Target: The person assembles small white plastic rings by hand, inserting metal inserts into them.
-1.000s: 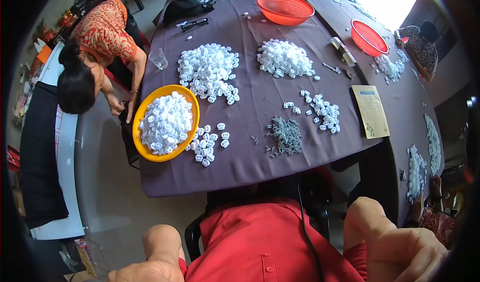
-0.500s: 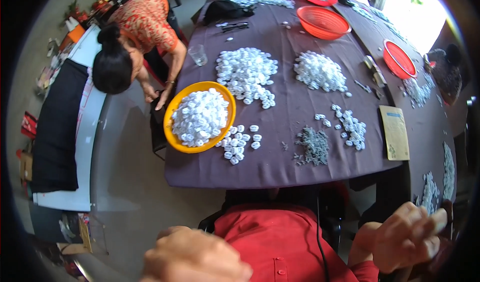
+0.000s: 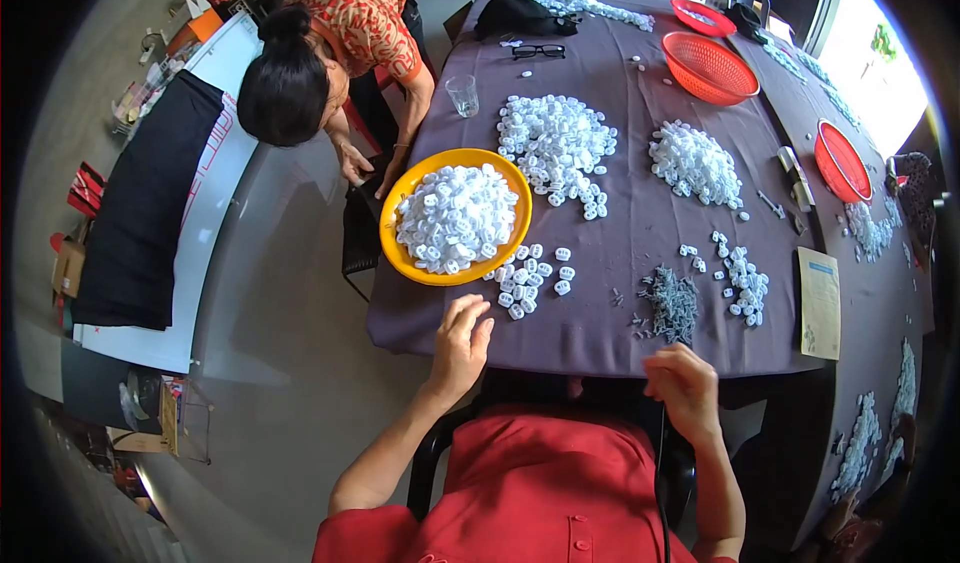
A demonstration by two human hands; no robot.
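Observation:
My left hand [image 3: 462, 351] hovers at the table's front edge, fingers loosely bent and thumb apart, with nothing in it. Just beyond it lie several loose white plastic pieces [image 3: 520, 291] with small slots, beside a yellow bowl [image 3: 390, 253] heaped with the same pieces [image 3: 458, 218]. My right hand [image 3: 684, 388] is over the front edge too, its fingers curved and parted from the thumb, and no object shows in it. Nearest to it is a pile of small grey pieces [image 3: 670, 303]. A small group of white pieces [image 3: 747, 288] lies to the right of that pile.
Two larger white heaps, a left one [image 3: 558, 143] and a right one [image 3: 697, 165], lie mid-table. Red baskets [image 3: 710, 68] stand farther back. A drinking glass [image 3: 463, 95], eyeglasses [image 3: 538, 52] and a tan packet [image 3: 819, 303] are on the cloth. Another person [image 3: 350, 23] bends at the left edge.
Both hands, raised and blurred close to my body before, have come forward to the table's front edge. The view has shifted. The other person still bends beside the table.

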